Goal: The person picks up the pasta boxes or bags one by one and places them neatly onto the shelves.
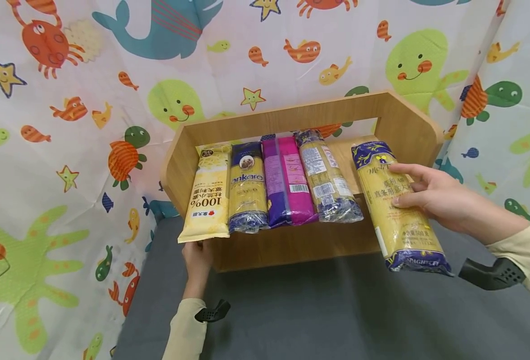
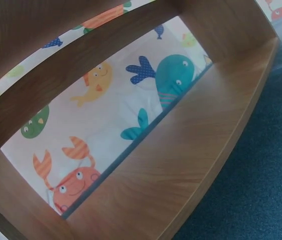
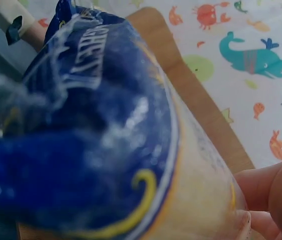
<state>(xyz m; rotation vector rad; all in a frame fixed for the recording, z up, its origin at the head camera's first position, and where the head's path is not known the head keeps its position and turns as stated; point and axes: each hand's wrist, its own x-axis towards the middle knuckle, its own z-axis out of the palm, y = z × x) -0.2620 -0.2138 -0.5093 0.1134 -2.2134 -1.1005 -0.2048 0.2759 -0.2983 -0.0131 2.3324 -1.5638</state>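
Note:
A yellow spaghetti packet (image 1: 397,207) with blue ends slants over the right part of the wooden shelf (image 1: 287,117). My right hand (image 1: 440,197) grips it by its right edge, thumb and fingers on the wrapper. The packet's blue end fills much of the right wrist view, with the right fingers (image 3: 268,187) beside it. My left hand (image 1: 198,257) is at the shelf's front left, below the end of a pale yellow pasta packet (image 1: 208,192); its fingertips are hidden there.
Beside the pale packet lie a blue-and-yellow pasta packet (image 1: 248,187), a pink-purple packet (image 1: 288,182) and a clear spaghetti packet (image 1: 328,177). The shelf's lower board (image 2: 181,150) shows in the left wrist view. A grey cloth surface (image 1: 292,310) lies below, patterned cloth (image 1: 228,75) behind.

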